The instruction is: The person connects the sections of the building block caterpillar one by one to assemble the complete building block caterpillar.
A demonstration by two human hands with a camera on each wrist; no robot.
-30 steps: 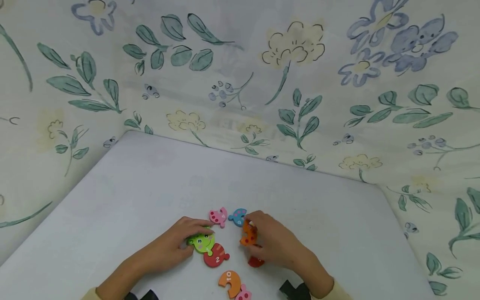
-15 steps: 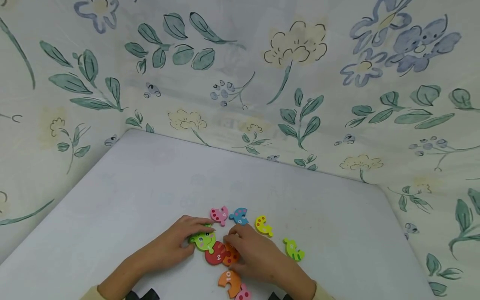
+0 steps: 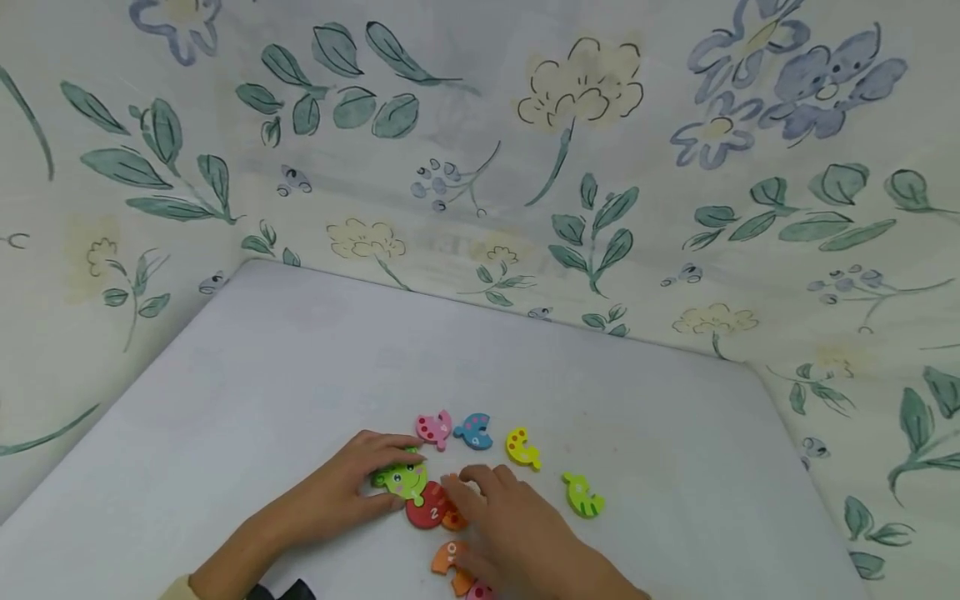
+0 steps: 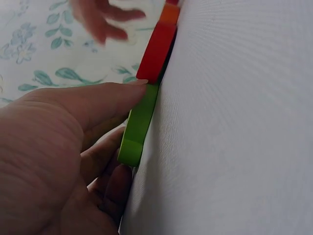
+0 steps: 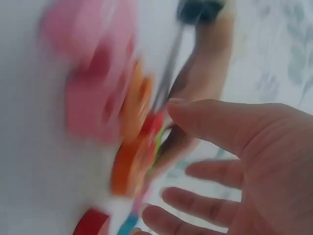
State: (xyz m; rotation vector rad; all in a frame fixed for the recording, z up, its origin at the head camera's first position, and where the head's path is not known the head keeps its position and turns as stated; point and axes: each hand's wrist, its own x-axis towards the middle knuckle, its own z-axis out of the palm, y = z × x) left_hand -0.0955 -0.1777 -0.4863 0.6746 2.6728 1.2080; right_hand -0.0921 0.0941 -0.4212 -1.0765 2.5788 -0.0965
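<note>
My left hand grips the rim of a green puzzle piece with a smiling face; in the left wrist view thumb and fingers lie along its edge. Joined to the face is a red puzzle piece marked 2. Against its right side sits an orange spotted puzzle piece, partly hidden by my right hand. In the right wrist view that hand's fingers are spread and apart from the orange spotted piece. An orange piece marked 10 and a pink piece lie just below.
Behind the hands lie a pink piece, a blue piece and a yellow piece. A green striped piece is to the right. Another red piece shows in the right wrist view. Flowered cloth rises behind the white tabletop.
My right hand carried the orange spotted piece left to the red piece marked 2, then released it and drew slightly back toward me. The left hand stayed on the green face piece.
</note>
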